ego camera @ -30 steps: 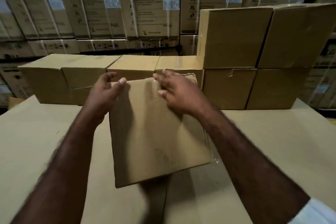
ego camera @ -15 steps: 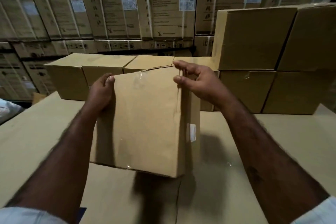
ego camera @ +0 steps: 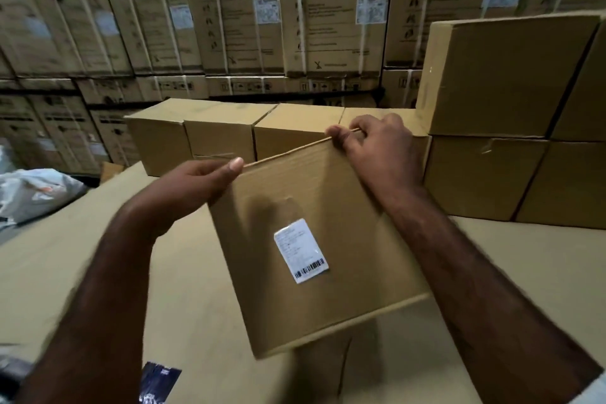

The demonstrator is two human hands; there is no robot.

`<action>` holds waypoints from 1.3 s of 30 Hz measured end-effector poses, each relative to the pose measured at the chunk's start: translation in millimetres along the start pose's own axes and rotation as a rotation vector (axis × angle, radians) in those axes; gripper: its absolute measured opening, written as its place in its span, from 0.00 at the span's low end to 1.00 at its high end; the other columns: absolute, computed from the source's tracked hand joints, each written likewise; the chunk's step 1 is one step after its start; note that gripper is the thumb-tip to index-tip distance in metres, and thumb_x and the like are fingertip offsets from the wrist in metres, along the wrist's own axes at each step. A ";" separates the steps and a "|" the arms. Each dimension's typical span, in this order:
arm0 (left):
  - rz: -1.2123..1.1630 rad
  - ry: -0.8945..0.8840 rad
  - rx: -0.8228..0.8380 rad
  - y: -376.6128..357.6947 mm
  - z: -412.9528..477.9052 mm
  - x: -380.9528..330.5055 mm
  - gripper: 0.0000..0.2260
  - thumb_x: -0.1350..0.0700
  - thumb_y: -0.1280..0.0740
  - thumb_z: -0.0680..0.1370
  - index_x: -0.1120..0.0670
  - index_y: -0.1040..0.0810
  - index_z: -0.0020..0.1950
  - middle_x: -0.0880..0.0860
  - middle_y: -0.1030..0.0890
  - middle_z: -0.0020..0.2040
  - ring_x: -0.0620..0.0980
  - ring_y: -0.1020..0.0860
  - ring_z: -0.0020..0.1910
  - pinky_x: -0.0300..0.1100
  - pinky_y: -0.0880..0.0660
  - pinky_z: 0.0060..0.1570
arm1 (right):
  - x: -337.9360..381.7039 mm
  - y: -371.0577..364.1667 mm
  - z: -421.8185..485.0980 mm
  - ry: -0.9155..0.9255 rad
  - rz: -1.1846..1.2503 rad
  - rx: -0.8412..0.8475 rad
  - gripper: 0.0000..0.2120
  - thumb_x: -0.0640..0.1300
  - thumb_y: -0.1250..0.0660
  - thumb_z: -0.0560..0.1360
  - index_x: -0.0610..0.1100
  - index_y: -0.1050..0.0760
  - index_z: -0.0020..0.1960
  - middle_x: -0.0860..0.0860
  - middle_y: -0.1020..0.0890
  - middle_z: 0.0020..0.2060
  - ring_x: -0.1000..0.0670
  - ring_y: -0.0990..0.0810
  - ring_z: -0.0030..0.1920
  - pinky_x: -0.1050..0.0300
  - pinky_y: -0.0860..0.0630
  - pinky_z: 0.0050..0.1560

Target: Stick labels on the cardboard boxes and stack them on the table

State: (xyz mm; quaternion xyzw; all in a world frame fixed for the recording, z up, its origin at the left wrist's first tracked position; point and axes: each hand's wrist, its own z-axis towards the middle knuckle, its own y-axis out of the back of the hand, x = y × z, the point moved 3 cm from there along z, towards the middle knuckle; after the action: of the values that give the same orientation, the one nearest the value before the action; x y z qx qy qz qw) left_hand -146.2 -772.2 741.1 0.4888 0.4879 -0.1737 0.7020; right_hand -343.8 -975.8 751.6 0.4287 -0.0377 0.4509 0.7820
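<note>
We saw the box [ego camera: 344,207] as plain brown cardboard, matt and faintly ribbed near its top edge. Its label [ego camera: 301,251] was white paper with a slight sheen. The tabletop [ego camera: 193,272] looked like matt brown board. The stacked boxes [ego camera: 508,75] were the same dull cardboard. A bag [ego camera: 36,190] at the left was crinkled, shiny plastic.

The big cartons [ego camera: 331,6] at the back say "WASHING MACHINE", "Clamp bottom" and "CAUTION". The white label [ego camera: 301,250] on the held box [ego camera: 314,239] has a barcode, its print too small to read.
</note>
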 end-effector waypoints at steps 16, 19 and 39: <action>0.008 -0.403 -0.378 -60.7 78.3 7.7 0.10 0.58 0.38 0.83 0.55 0.21 0.62 0.53 0.31 0.58 0.44 0.28 0.56 0.29 0.29 0.54 | -9.9 -44.3 -70.1 0.336 -0.021 -0.043 0.19 0.52 0.39 0.78 0.42 0.22 0.62 0.42 0.23 0.61 0.40 0.28 0.64 0.40 0.33 0.67; 0.000 -0.422 -0.389 -61.4 86.1 9.9 0.10 0.58 0.39 0.83 0.55 0.21 0.62 0.52 0.32 0.57 0.44 0.28 0.56 0.22 0.32 0.49 | -2.3 -56.0 -72.2 0.326 -0.156 0.011 0.22 0.57 0.41 0.79 0.47 0.25 0.67 0.44 0.28 0.67 0.41 0.33 0.70 0.39 0.41 0.73; -0.017 -0.444 -0.390 -58.3 119.5 22.5 0.11 0.55 0.39 0.83 0.53 0.22 0.63 0.48 0.31 0.57 0.43 0.28 0.57 0.33 0.31 0.53 | 19.2 -90.5 -42.3 0.070 0.067 -0.158 0.01 0.47 0.30 0.73 0.52 0.20 0.45 0.53 0.23 0.49 0.48 0.28 0.56 0.48 0.36 0.59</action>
State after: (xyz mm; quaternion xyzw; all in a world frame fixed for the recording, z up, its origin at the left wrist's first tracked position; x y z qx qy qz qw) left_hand -116.3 -896.1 697.2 0.2907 0.3504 -0.1852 0.8709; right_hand -279.5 -953.5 675.9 0.3482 -0.0601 0.4874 0.7985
